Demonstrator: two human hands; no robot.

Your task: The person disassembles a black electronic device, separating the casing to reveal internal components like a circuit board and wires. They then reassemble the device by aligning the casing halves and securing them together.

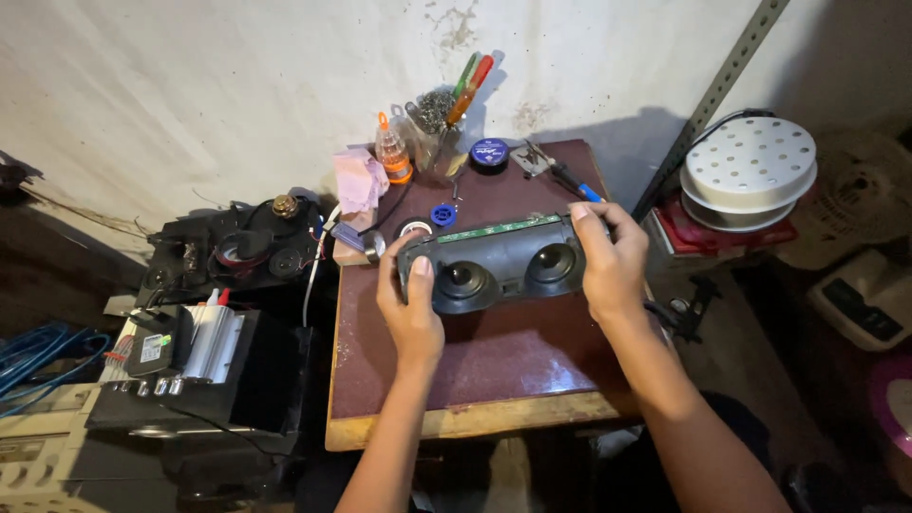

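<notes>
Speaker housing [499, 264]: rigid plastic, likely light; exposed circuit strip fragile. Left hand [410, 306] and right hand [608, 261] clasp opposite ends; grip ends only, over worktable [475, 366].

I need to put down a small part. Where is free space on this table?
The near half of the table, between the speaker housing and the front edge, is bare. The back edge is crowded: pink cloth, small bottle, tool cup, pliers.
</notes>
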